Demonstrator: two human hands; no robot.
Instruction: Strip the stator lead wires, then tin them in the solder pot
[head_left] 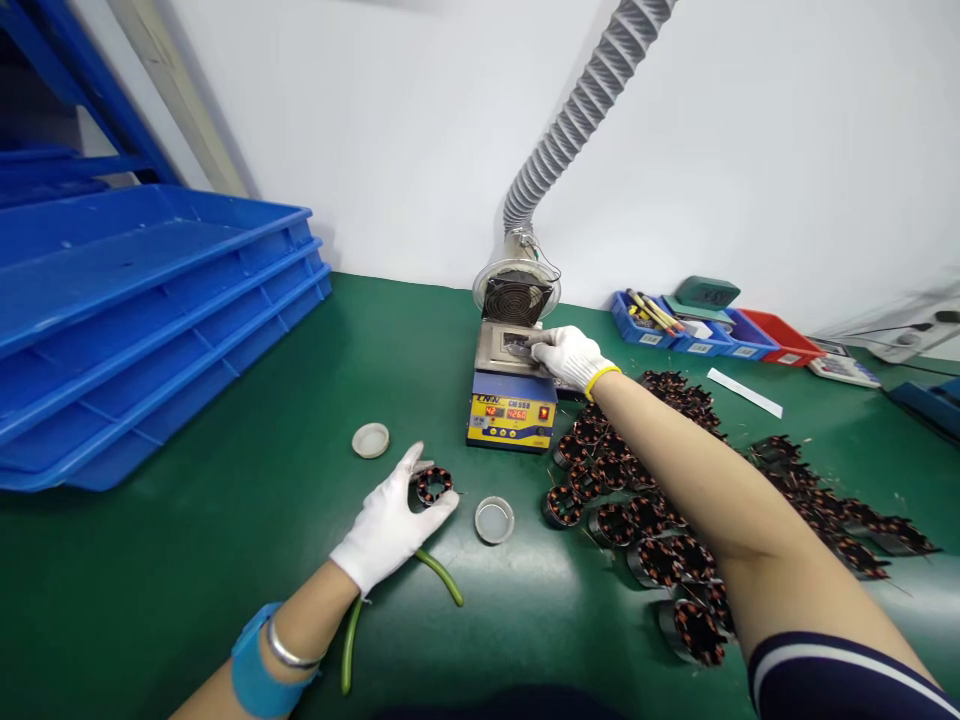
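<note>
My left hand (394, 525), in a white glove, curls its thumb and fingers around a motor stator (434, 486) with copper windings, low over the green table. Pliers with green handles (442, 578) lie partly hidden under that hand. My right hand (568, 357), gloved in white with a yellow cuff, is stretched forward over the solder pot (512, 408), its fingers closed at the right edge of the pot's opening. What those fingers pinch is too small to make out. Two shallow round dishes, one a pale dish (370, 440) and the other a grey dish (494, 521), flank the stator.
Many wound stators (615, 525) stand in rows on the right, beneath my right arm. A fume hose (585, 110) comes down behind the pot. Stacked blue trays (247, 260) fill the left. Small bins (701, 340), a white strip (745, 392) and a scale (846, 370) sit back right.
</note>
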